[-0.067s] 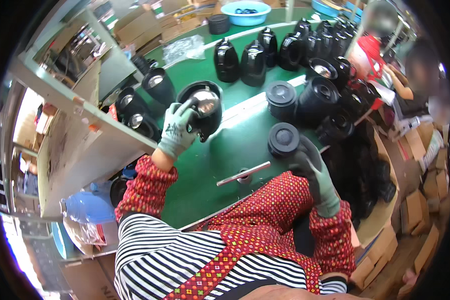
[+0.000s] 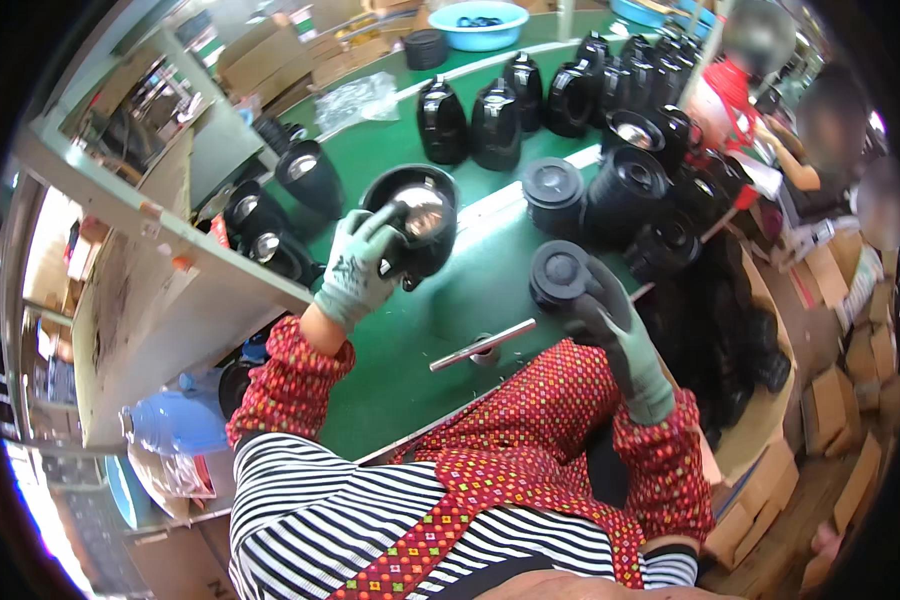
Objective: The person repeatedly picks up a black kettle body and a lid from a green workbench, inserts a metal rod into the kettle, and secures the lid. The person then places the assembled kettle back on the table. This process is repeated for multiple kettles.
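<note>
My left hand (image 2: 356, 272), in a pale green glove, is closed on the rim of a black jug body (image 2: 436, 247). The jug is tilted so that its mouth and shiny metal lining face me. On the other side, my right hand (image 2: 610, 318), gloved with a dark palm, grips the edge of a round black ridged cap (image 2: 558, 270). Its fingers curl around the cap's right side. Between the hands and nearer to me, a metal bar (image 2: 483, 346) sits across a small round post on the green bench (image 2: 400, 385).
Black jugs (image 2: 495, 125) stand in rows along the far side. Stacked black caps (image 2: 627, 190) are at the right, above a carton of dark parts (image 2: 740, 350). More lined jug bodies (image 2: 308, 172) stand at the left by a metal frame (image 2: 185, 235). Other people sit at the far right.
My left hand has shifted the jug slightly to the right, and its mouth has turned a little more toward me. My right hand stays on the cap. The whole view has shifted slightly.
</note>
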Tool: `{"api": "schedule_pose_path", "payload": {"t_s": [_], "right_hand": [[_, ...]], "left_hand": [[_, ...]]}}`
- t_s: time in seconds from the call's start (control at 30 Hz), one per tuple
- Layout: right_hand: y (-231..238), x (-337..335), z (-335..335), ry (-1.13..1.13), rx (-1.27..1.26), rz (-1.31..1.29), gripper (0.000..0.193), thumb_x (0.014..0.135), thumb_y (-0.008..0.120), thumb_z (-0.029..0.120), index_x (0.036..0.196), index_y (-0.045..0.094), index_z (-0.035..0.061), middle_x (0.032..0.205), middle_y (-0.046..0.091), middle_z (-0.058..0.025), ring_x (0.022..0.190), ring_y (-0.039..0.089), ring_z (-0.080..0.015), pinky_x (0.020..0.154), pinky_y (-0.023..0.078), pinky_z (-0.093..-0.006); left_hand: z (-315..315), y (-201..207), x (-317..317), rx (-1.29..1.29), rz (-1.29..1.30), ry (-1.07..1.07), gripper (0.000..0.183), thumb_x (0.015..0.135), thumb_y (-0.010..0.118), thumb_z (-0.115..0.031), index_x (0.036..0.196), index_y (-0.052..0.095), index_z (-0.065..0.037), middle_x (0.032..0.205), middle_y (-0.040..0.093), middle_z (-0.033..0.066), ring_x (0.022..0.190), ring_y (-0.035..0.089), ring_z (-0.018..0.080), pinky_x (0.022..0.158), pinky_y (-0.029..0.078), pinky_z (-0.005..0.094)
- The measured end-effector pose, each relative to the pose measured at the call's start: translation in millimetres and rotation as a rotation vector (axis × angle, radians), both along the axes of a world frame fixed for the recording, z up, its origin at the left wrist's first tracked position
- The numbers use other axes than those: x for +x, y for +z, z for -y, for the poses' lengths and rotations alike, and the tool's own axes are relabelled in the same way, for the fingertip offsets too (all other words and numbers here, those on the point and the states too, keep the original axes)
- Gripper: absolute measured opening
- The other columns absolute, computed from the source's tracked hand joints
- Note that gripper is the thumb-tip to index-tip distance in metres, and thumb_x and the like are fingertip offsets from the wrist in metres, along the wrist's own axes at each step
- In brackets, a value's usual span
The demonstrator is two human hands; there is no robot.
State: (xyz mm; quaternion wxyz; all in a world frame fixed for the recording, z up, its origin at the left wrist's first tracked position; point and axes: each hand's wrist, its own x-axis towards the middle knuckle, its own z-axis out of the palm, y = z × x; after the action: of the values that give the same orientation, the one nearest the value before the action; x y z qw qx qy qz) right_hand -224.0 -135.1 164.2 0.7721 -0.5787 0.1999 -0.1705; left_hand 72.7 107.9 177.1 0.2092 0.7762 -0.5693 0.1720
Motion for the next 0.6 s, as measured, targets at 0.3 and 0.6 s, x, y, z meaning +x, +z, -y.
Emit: {"api": "schedule_pose_path", "payload": {"t_s": [0.3, 0.6], "right_hand": [[14.2, -49.1, -9.1, 0.223, 0.223, -0.017, 0.061, 0.106, 0.068, 0.03, 0.155, 0.047, 0.0001, 0.141, 0.063, -0.0133, 0.128, 0.064, -0.0235, 0.112, 0.051, -0.0366], [-75.3, -147.1, -2.3, 0.266, -0.047, 0.095, 0.07, 0.105, 0.066, 0.041, 0.157, 0.043, 0.0014, 0.16, 0.05, -0.0178, 0.146, 0.05, -0.0288, 0.121, 0.042, -0.0468]], "left_hand": [[46.9, 57.4, -133.1, 0.045, 0.029, -0.824, 0.042, 0.077, 0.085, -0.017, 0.117, 0.074, -0.005, 0.146, 0.059, 0.0166, 0.13, 0.057, 0.0376, 0.108, 0.047, 0.0521], [66.3, -69.7, -126.1, -0.028, -1.765, -0.73, 0.108, 0.087, 0.088, -0.02, 0.169, 0.02, -0.004, 0.173, 0.028, 0.0181, 0.157, 0.033, 0.0304, 0.128, 0.031, 0.0465]]}}
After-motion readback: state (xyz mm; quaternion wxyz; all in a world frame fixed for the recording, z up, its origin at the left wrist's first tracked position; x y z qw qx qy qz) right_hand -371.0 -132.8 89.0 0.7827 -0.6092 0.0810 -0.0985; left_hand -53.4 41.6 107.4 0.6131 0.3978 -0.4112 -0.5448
